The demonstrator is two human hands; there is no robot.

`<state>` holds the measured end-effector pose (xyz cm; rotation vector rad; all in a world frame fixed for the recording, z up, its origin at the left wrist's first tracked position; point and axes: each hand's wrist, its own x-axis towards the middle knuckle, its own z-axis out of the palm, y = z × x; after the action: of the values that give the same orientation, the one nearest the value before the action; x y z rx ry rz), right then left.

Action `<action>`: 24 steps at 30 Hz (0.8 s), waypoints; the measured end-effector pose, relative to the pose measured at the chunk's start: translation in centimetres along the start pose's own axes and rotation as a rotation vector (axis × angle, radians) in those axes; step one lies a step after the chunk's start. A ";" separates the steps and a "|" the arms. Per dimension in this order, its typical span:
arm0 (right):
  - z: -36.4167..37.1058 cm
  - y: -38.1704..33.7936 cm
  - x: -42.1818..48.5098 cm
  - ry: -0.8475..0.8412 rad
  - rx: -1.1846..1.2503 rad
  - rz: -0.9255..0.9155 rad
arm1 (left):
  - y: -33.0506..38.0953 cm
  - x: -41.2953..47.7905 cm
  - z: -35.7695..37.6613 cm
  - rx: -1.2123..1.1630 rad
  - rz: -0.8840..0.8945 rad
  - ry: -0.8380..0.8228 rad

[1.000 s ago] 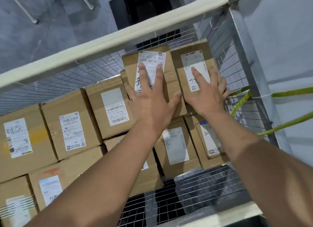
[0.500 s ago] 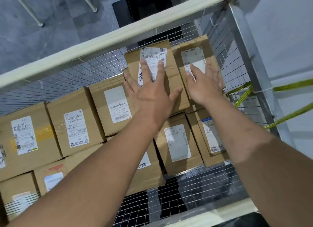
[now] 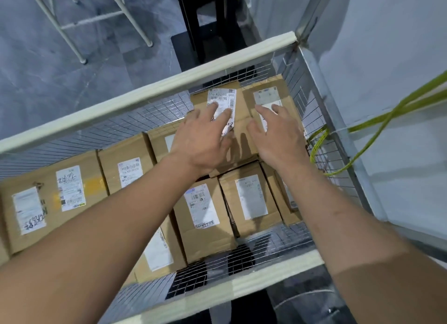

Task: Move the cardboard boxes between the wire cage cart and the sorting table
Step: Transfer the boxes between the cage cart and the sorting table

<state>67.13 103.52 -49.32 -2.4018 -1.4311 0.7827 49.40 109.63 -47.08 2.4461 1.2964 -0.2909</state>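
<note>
Left hand (image 3: pixel 203 139), right hand (image 3: pixel 275 135): fingers spread, gripping nothing, drawn back nearward over top boxes (image 3: pixel 242 120), far-right corner of wire cage cart (image 3: pixel 145 93); placement likely finished.

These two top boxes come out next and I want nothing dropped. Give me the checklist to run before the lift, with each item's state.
1. Left hand gripping the left box: not ok. Its fingers lie spread over the label, none round an edge.
2. Right hand gripping the right box: not ok. Its fingers are spread over the top.
3. Nothing stacked on either box: ok.
4. Room to lift: ok. The cart is open above.
5. Strap clear of the right hand: cannot tell. Its loop hangs at the mesh close beside that hand.
6. Table ready: cannot tell. It is not in view.
</note>
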 end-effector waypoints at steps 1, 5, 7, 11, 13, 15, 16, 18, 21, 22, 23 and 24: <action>-0.8 -0.6 -1.0 0.009 -0.009 -0.005 | 0.0 -0.8 -1.1 0.001 0.021 0.000; -3.9 -2.9 -5.2 0.057 -0.016 0.003 | 0.4 -4.2 -4.9 0.054 0.081 -0.003; -5.2 -4.1 -7.6 0.085 -0.023 0.010 | 0.5 -5.7 -6.6 0.088 0.112 -0.009; -7.9 -7.0 -12.2 0.137 -0.045 0.056 | 0.4 -8.9 -10.5 0.144 0.192 0.018; -9.3 -8.8 -14.9 0.173 -0.056 0.069 | 0.4 -10.8 -12.8 0.153 0.241 0.032; -10.7 -10.7 -17.9 0.227 -0.030 0.084 | 0.3 -13.0 -15.3 0.143 0.302 0.054; -11.5 -11.6 -19.3 0.255 -0.009 0.098 | 0.2 -14.0 -16.5 0.145 0.341 0.072; -13.2 -13.3 -22.1 0.282 -0.014 0.132 | 0.4 -16.1 -18.9 0.163 0.416 0.106; -15.7 -15.4 -26.3 0.335 -0.047 0.168 | 1.0 -19.1 -22.3 0.158 0.495 0.149; -16.6 -16.0 -27.7 0.370 -0.047 0.189 | 1.4 -20.1 -23.4 0.159 0.531 0.163; -17.4 -16.5 -29.2 0.403 -0.051 0.210 | 1.8 -21.1 -24.4 0.165 0.570 0.174; -18.1 -16.9 -30.6 0.429 -0.055 0.228 | 2.3 -22.1 -25.4 0.173 0.605 0.183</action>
<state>53.12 86.53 -16.64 -2.5966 -1.0371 0.2429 39.34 101.96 -15.79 2.9209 0.5502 -0.0167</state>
